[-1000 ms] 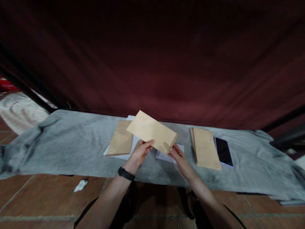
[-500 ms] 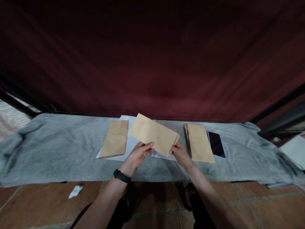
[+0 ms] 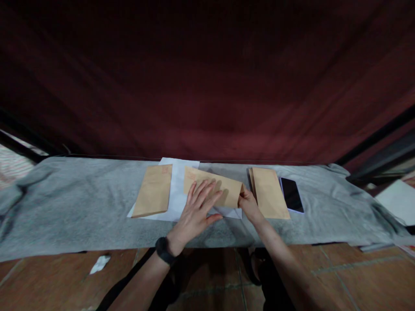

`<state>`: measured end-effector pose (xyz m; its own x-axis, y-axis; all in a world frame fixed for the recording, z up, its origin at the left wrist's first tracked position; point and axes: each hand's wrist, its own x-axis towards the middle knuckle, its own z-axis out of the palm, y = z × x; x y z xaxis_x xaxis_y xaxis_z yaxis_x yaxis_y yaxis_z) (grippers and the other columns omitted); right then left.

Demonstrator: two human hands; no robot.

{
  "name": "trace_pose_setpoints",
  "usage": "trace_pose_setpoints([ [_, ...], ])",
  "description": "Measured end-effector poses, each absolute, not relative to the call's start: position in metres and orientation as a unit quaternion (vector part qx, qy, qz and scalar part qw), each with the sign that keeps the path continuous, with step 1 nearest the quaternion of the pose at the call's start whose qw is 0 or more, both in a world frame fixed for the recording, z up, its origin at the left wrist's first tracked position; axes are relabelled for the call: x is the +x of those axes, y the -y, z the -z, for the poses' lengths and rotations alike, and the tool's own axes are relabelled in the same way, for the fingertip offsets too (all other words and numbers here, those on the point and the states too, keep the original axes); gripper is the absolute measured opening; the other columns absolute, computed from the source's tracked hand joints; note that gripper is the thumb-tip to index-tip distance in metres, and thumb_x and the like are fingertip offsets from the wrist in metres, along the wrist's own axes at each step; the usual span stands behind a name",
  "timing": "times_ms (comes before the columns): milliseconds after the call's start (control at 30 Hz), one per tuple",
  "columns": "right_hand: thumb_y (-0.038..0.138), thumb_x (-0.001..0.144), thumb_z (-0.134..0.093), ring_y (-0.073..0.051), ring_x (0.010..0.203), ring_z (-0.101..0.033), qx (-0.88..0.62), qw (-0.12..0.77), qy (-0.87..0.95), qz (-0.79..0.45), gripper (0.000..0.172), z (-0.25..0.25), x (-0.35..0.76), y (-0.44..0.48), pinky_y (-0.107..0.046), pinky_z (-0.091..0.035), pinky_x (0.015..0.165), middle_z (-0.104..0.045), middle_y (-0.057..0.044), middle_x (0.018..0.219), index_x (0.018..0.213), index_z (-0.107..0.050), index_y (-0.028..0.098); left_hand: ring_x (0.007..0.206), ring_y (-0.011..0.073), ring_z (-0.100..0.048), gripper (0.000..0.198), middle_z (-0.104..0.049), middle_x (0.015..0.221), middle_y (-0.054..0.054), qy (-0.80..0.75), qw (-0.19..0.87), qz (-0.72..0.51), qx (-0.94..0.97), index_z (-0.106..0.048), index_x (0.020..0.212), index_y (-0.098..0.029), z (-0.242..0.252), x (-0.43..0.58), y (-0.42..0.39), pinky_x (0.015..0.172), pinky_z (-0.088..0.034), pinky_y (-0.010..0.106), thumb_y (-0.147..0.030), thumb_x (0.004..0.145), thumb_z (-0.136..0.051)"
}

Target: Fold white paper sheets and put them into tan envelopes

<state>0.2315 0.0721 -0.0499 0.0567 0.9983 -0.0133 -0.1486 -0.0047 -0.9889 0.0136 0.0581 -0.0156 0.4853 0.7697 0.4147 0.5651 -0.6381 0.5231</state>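
Note:
A brown paper envelope (image 3: 227, 183) lies slanted in front of me, partly over white paper sheets (image 3: 177, 185). My left hand (image 3: 196, 211), with a black band on its wrist, is spread with its palm down over the envelope's lower left part. Whether the palm presses on it is hard to tell. My right hand (image 3: 248, 203) has its fingers closed at the envelope's right end, where the opening gapes a little; the fingertips are partly hidden there.
Brown envelopes (image 3: 154, 190) lie at the left, others (image 3: 270, 192) at the right beside a dark-screened phone (image 3: 292, 194). Grey cloth (image 3: 81, 203) covers the bench. A dark red curtain (image 3: 207, 108) hangs behind. A white scrap (image 3: 100, 264) is on the tiled floor.
My left hand has let go of the envelope's lower edge and opened out flat above it. The envelope has come down lower and lies less tilted. My right hand stays at its right end.

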Motion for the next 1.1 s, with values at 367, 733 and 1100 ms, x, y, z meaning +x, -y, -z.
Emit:
trace_pose_setpoints([
  [367,0.037,0.065,-0.080,-0.023,0.081,-0.071,-0.434,0.455,0.483,-0.610,0.027,0.040,0.232,-0.066,-0.032,-0.055,0.070,-0.076,0.001,0.076,0.088,-0.075,0.022,0.151,0.0419,-0.016,0.098,-0.029,0.160,0.018,-0.399,-0.037,-0.190,0.896,-0.031,0.156,-0.028,0.011,-0.001,-0.065,0.118,-0.004,0.069,-0.046,0.074,-0.080],
  [733,0.038,0.069,-0.074,-0.014,0.056,-0.059,-0.513,0.482,0.473,-0.530,0.028,0.062,0.242,-0.075,-0.025,-0.047,0.050,-0.070,0.002,0.068,0.091,-0.072,0.021,0.134,0.0345,-0.041,0.096,-0.049,0.139,0.016,-0.434,-0.029,-0.163,0.886,-0.025,0.158,-0.026,0.020,-0.006,-0.072,0.119,-0.014,0.060,-0.029,0.077,-0.075],
  [1100,0.037,0.073,-0.071,-0.015,0.064,-0.061,-0.493,0.432,0.488,-0.576,0.018,0.028,0.274,-0.054,-0.028,-0.051,0.062,-0.071,-0.001,0.072,0.077,-0.074,0.020,0.137,0.0353,-0.038,0.106,-0.046,0.142,0.016,-0.416,0.028,-0.172,0.892,-0.016,0.160,-0.024,0.036,0.005,-0.070,0.119,-0.015,0.059,-0.045,0.075,-0.077],
])
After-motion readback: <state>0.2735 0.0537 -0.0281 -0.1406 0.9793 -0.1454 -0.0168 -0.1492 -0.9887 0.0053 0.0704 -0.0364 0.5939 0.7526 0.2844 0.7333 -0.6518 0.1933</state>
